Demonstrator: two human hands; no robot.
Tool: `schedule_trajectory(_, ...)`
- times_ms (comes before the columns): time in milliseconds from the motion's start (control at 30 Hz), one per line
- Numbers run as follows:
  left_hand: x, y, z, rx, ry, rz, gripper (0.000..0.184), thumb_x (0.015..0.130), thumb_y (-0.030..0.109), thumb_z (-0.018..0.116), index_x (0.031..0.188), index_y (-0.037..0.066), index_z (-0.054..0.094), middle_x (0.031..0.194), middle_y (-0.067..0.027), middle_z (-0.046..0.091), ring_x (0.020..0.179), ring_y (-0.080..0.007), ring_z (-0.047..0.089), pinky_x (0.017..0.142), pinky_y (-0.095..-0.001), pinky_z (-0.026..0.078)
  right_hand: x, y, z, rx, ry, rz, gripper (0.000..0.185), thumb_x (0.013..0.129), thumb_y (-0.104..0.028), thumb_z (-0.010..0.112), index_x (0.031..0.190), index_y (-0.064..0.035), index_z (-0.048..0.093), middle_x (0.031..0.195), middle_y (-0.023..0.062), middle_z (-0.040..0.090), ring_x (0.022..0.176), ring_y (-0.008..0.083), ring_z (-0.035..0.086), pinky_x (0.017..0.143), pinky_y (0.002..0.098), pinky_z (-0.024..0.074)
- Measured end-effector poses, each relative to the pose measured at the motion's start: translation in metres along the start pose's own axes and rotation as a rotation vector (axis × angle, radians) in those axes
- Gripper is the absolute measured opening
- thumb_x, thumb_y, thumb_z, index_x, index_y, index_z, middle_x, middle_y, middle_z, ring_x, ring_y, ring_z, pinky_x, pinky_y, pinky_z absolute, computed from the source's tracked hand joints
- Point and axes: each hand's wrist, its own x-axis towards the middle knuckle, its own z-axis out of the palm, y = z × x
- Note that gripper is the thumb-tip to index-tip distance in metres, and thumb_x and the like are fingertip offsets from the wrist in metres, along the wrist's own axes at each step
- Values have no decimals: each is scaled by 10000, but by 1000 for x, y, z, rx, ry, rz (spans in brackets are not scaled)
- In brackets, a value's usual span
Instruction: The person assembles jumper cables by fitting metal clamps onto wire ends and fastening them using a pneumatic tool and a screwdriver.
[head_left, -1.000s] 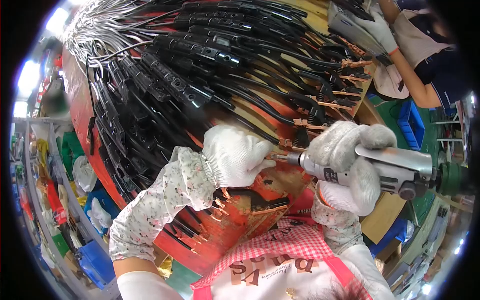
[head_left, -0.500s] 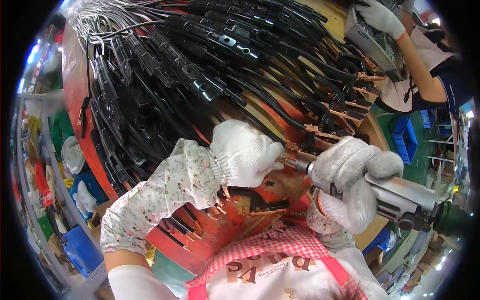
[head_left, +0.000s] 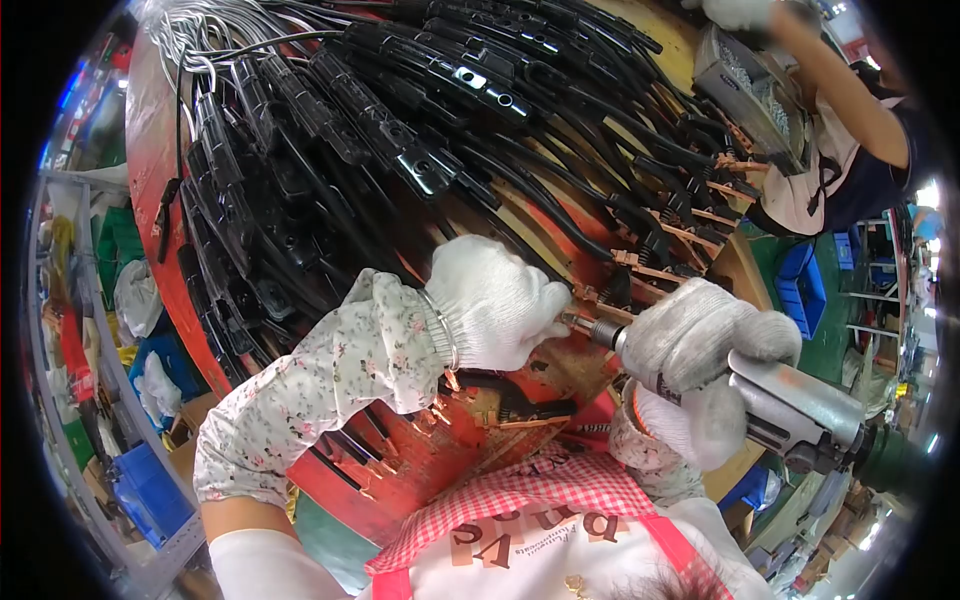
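Observation:
My left hand (head_left: 495,305), in a white knit glove with a floral sleeve, is closed, its fingertips pinched together. What it pinches is hidden by the fingers. My right hand (head_left: 690,350), in a greyish glove, wraps around a silver power screwdriver (head_left: 795,400). The screwdriver's tip (head_left: 575,319) points left and meets my left fingertips. Just above the tip lies a copper-coloured metal end (head_left: 600,301) of a black cable. Below my left wrist, more black cables with bare copper ends (head_left: 430,415) lie on the red, worn tabletop (head_left: 400,470).
A large bundle of black cables with moulded housings (head_left: 420,170) covers the table's far side. Silver-grey wires (head_left: 190,40) fan out at the top left. At the top right, another person's arm (head_left: 850,100) reaches over a grey box of small metal parts (head_left: 745,85). Blue bins (head_left: 800,285) stand beyond.
The other person's gloved hand has lifted away from the grey box, up and back. My hands and the screwdriver stay almost in place; the view has shifted slightly.

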Motion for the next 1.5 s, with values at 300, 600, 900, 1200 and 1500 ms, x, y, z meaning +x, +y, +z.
schedule_trajectory(300,2,-1,3,-38,39,-1,265,784,390,736,786,143,639,669,-58,662,666,-290,679,566,-421,503,17,21,-6,86,-135,-185,316,790,-73,709,1060,-80,547,617,49,541,410,183,502,374,340,444)
schedule_trajectory(600,-1,3,4,30,116,13,258,738,353,773,845,142,669,698,-44,665,692,-267,677,593,-397,493,12,23,-6,93,-179,-262,263,815,21,623,1042,-67,523,636,57,530,423,166,482,387,325,421)
schedule_trajectory(900,-1,3,7,80,268,103,262,717,357,780,822,155,652,666,-50,631,633,-276,653,556,-401,483,-9,11,-11,275,-58,-81,309,873,29,685,1095,-56,488,888,179,645,739,253,625,655,386,541)
schedule_trajectory(1200,0,13,11,52,495,91,194,758,319,758,807,157,665,679,-52,647,664,-279,671,633,-411,519,-73,-23,-141,-194,826,462,230,868,-238,692,997,-80,585,661,35,586,526,183,589,488,347,509)
schedule_trajectory(1500,60,23,21,-74,697,103,492,713,317,786,1071,46,585,947,-129,581,882,-343,616,783,-452,490,-246,62,-310,-713,981,739,433,865,-137,719,1215,80,586,1048,108,654,907,190,619,819,307,501)
